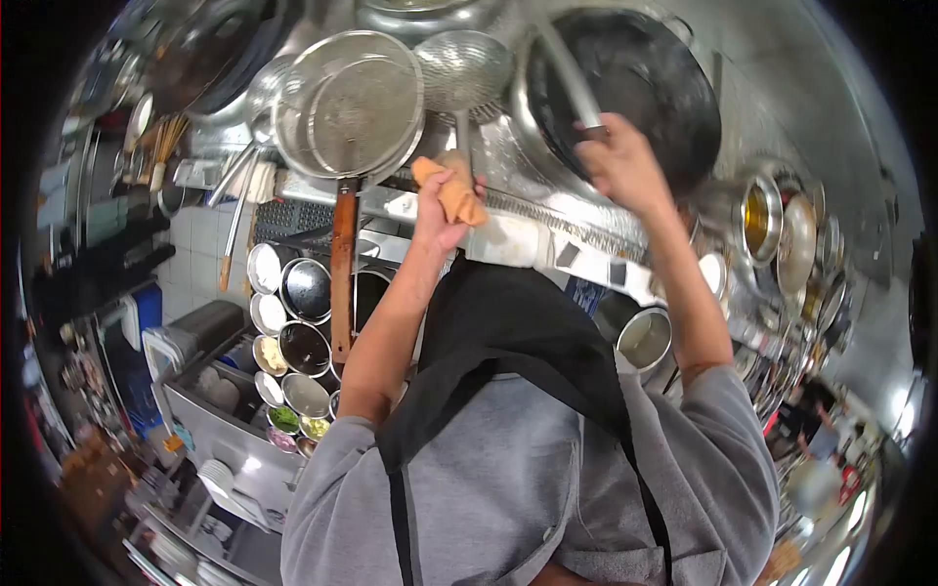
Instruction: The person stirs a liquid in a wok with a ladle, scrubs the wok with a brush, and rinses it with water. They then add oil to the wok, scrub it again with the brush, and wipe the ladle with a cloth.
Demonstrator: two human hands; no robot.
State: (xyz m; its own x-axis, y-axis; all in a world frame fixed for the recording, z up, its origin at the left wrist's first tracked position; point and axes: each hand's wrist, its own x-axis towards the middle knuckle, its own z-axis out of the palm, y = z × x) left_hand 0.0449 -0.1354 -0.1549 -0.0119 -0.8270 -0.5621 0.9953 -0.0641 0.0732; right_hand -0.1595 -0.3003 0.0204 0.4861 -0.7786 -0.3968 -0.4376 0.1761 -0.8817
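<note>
Bright steel glare, heavy fisheye distortion

Head cam, fisheye, facing fwd/down, close over wok (640, 83)

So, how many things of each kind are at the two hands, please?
Black round wok: 1
Round wire-mesh strainer with wooden handle: 1
Perforated steel skimmer: 1
Long steel utensil handle, in the right hand: 1
Orange folded cloth, in the left hand: 1
Total: 5
</note>
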